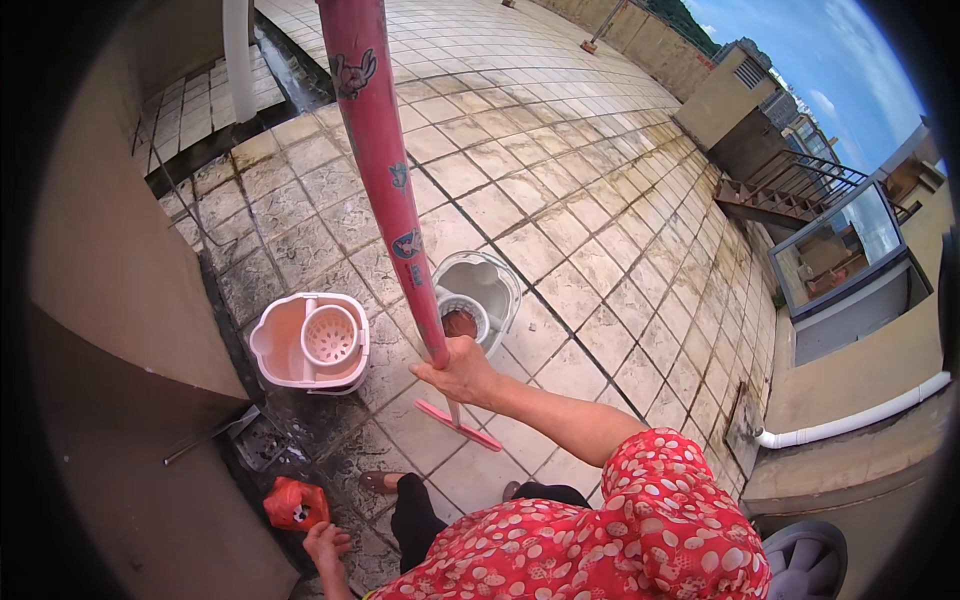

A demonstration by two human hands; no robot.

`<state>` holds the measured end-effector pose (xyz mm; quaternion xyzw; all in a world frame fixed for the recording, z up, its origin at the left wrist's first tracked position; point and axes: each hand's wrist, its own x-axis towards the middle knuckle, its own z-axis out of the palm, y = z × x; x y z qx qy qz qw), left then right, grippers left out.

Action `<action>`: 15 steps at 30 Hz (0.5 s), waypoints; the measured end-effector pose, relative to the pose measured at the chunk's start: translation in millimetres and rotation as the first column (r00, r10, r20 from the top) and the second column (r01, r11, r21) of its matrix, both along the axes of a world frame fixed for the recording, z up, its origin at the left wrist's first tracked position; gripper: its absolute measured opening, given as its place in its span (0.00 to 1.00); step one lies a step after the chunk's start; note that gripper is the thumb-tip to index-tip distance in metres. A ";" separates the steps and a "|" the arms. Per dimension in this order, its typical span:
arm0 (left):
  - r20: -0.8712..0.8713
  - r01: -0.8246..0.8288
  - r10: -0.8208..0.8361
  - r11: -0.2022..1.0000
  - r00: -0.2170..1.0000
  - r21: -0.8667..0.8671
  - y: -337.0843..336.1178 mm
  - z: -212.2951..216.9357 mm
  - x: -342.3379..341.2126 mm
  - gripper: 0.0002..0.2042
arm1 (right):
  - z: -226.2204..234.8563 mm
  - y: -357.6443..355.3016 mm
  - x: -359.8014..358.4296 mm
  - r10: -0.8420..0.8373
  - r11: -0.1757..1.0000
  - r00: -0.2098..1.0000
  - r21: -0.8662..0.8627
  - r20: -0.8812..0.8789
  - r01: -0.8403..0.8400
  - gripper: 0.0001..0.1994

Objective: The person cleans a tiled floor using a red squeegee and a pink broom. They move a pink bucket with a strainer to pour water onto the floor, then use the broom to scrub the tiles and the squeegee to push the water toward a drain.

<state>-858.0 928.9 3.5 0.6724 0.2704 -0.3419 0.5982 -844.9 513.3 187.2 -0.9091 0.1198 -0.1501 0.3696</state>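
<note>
My right hand (462, 372) is wrapped round the pink pole of a long-handled floor squeegee (385, 170). Cartoon stickers dot the pole, which rises past the top of the view. Its narrow pink crossbar head (457, 425) is low by the tiles, near my feet. Down at the lower left, my left hand (326, 546) has its fingers curled at the edge of a red plastic bag (290, 500). Something black and white shows in the bag's opening. A pink mop bucket (278, 340) with a round wringer basket (330, 336) stands beyond the bag.
Behind my right hand, a grey-white mop bucket (500, 290) has something reddish-brown in its basket. A wall and a dark gutter run along the left. White drainpipes (855, 410), an open window (835, 255) and metal stairs (800, 185) are on the right. A grey fan-like object (803, 560) lies lower right.
</note>
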 end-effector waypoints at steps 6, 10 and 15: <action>0.602 0.490 -0.188 0.781 0.776 -0.387 -192.7 206.0 -29.1 0.31 | 0.0 -80.0 -174.6 -0.208 0.962 0.952 -0.130 0.224 0.240 0.14; 0.833 0.637 0.006 0.642 0.554 -0.428 -337.4 331.2 -104.0 0.45 | -26.8 -128.2 -315.2 -0.297 0.954 0.952 -0.022 0.077 0.300 0.09; 0.878 0.874 -0.035 0.120 0.477 -0.470 -415.9 363.9 -139.7 0.32 | -39.1 -168.4 -398.5 -0.325 0.935 0.935 -0.100 0.142 0.340 0.05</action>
